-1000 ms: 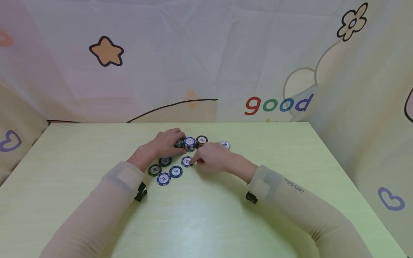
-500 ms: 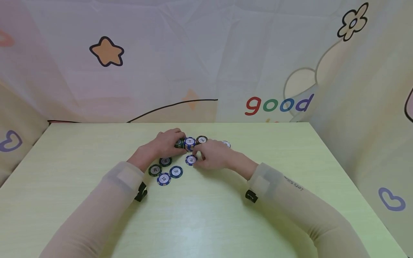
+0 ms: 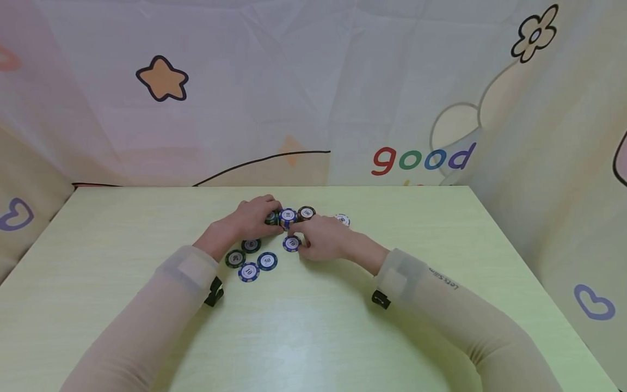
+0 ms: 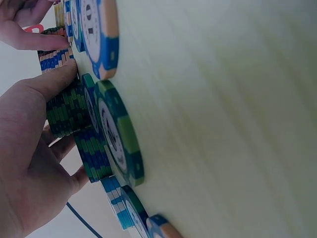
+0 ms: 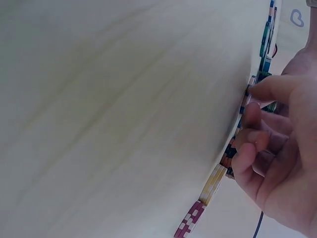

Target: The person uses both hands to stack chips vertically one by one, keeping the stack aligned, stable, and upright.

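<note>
My left hand [image 3: 256,216] curls around stacks of poker chips at the back; its thumb lies along their near side. In the left wrist view its fingers reach behind a dark green stack [image 4: 67,111] and a blue-green stack [image 4: 94,153]. Blue and brown stacks, the blue stack [image 3: 288,216] and brown stack [image 3: 306,213], stand just right of that hand. My right hand [image 3: 323,237] has thumb and index finger at the edges of a flat blue poker chip [image 3: 292,243] marked 10, seemingly pinching it. The remaining fingers are curled, as the right wrist view shows.
Several loose chips lie nearer me: green [image 3: 235,258], dark blue-green [image 3: 251,245], blue [image 3: 267,261] and another blue 10 chip [image 3: 249,271]. A white-topped chip stack [image 3: 342,220] stands beyond the right hand, partly hidden. A patterned curtain [image 3: 254,109] hangs behind the pale table [image 3: 294,337].
The blue 10 chip has slid slightly right. My right thumb and index finger have shifted around it, the index finger reaching farther forward. My left hand has stayed at the stacks.
</note>
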`<state>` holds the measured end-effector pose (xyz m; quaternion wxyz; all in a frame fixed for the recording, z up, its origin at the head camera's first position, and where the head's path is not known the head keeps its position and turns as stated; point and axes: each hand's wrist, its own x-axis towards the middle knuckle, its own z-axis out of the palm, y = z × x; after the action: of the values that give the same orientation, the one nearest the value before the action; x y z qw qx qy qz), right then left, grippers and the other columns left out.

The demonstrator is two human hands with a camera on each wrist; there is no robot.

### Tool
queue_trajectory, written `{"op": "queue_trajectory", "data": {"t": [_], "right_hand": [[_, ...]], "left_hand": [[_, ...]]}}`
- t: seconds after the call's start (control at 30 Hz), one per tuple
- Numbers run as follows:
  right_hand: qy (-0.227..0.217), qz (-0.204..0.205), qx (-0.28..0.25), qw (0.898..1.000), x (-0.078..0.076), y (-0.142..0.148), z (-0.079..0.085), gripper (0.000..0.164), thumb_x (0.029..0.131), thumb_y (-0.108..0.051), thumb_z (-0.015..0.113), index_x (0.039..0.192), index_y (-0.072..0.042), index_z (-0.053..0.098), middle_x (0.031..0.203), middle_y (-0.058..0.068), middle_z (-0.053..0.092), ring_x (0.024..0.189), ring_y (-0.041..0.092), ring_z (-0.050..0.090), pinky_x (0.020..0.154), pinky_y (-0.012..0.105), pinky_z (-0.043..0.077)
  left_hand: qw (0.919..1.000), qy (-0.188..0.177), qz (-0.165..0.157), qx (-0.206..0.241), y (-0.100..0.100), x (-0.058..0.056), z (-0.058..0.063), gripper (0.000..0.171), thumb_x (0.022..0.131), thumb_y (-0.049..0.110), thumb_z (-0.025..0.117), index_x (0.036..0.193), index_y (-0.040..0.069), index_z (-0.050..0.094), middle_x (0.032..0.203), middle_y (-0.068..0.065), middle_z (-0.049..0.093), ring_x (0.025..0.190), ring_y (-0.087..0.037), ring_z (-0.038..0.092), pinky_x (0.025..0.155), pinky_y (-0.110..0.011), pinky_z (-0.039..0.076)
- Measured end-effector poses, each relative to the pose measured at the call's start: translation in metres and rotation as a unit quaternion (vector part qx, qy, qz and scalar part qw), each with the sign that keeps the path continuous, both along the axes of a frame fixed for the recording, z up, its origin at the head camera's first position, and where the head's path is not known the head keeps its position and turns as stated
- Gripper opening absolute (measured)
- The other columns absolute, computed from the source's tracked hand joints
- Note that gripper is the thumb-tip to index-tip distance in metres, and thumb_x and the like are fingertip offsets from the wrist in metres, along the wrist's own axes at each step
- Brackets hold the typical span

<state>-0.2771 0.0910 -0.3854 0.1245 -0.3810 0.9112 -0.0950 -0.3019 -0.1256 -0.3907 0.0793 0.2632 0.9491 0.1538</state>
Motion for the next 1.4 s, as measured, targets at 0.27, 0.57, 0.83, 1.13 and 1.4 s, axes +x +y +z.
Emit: {"op": "queue_trajectory", "data": {"t": [0.27,0.57,0.83,1.13,1.4], "right_hand": [[0.031,-0.023,-0.007,0.999,0.002,-0.006,-0.003,0.039,0.094,-0.043,0.074,0.115,-0.01,0.071,0.074,-0.005,0.062,0.064,0.012,0.056,0.055,0.027,0.042],[0.042,-0.025,0.008,0.999,0.005,-0.01,-0.002,0.031,0.094,-0.036,0.073,0.109,-0.009,0.071,0.072,-0.004,0.057,0.063,0.012,0.052,0.052,0.026,0.036],[0.037,-0.019,-0.03,0.999,0.002,-0.005,0.003,0.035,0.095,-0.036,0.071,0.114,-0.007,0.069,0.067,-0.005,0.054,0.058,0.01,0.049,0.051,0.026,0.034],[0.088,-0.033,-0.038,0.995,-0.004,-0.006,0.011,0.039,0.094,-0.035,0.068,0.118,-0.004,0.067,0.079,-0.001,0.064,0.06,0.013,0.054,0.052,0.027,0.041],[0.115,-0.033,-0.023,0.993,-0.011,-0.01,0.008,0.035,0.095,-0.032,0.068,0.115,-0.004,0.065,0.085,0.002,0.067,0.065,0.014,0.059,0.056,0.028,0.049]], "left_hand": [[1.0,0.003,-0.002,0.002,-0.001,-0.001,-0.001,0.045,0.097,0.032,0.073,0.131,0.005,0.062,0.131,-0.014,0.057,0.115,-0.031,0.055,0.096,-0.06,0.041],[1.0,0.001,-0.001,0.003,0.0,-0.001,-0.001,0.045,0.097,0.032,0.072,0.131,0.005,0.062,0.13,-0.014,0.057,0.116,-0.032,0.055,0.098,-0.06,0.041],[1.0,0.009,0.0,0.004,0.0,-0.001,-0.003,0.044,0.097,0.031,0.073,0.13,0.005,0.062,0.13,-0.014,0.057,0.115,-0.032,0.055,0.097,-0.061,0.042],[0.9999,0.011,0.001,0.004,0.0,-0.001,-0.004,0.044,0.097,0.032,0.072,0.13,0.005,0.062,0.132,-0.016,0.057,0.114,-0.032,0.055,0.097,-0.061,0.042],[0.9999,0.015,-0.002,0.008,-0.001,0.0,-0.004,0.041,0.097,0.03,0.073,0.128,0.006,0.063,0.129,-0.014,0.058,0.111,-0.031,0.056,0.094,-0.06,0.043]]}}
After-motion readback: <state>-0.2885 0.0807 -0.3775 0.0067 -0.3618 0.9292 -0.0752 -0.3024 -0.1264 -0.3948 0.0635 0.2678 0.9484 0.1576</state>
